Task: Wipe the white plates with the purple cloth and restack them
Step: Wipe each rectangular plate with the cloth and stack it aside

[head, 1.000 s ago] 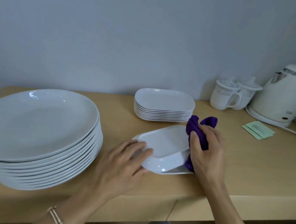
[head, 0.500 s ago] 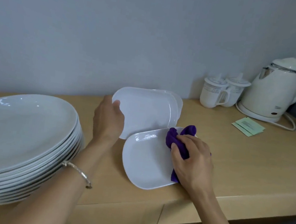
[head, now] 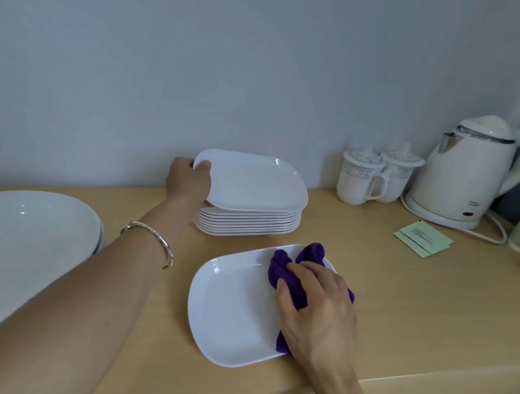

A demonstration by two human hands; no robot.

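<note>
My left hand, gripping the wiped plate, has lowered it onto the stack at the desk's rear edge. My right hand clutches the purple cloth on the next plate, front edge.

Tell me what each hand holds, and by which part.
The left hand grips the stack's top plate by its left edge, thumb on the rim. The right hand clutches the purple cloth around its middle, on the front plate.
</note>
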